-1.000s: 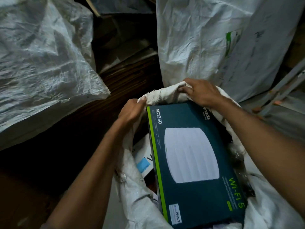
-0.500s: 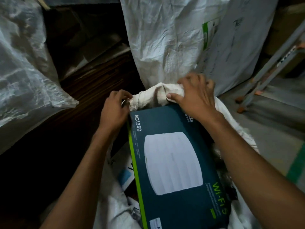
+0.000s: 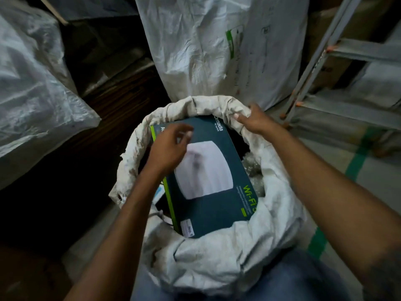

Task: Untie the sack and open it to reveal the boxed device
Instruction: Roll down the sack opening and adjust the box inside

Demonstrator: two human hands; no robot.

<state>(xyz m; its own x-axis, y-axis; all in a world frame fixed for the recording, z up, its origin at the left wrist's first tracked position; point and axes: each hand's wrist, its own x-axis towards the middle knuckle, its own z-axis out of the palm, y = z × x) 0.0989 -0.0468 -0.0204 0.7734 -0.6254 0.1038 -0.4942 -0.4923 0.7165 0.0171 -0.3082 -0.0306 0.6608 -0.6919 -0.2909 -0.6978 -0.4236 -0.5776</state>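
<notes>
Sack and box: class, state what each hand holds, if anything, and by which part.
The right hand has its grip on the sack at the rolled rim's far right. The left hand hovers open over the box, holding nothing.

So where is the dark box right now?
The box lies face-up in the open sack, centre of the head view, under the left hand.

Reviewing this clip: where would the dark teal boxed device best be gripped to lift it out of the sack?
Probably by its far short edge, from above: the dark teal boxed device lies face-up, its near end tucked under the white woven sack's rolled rim, its far end exposed.
</notes>
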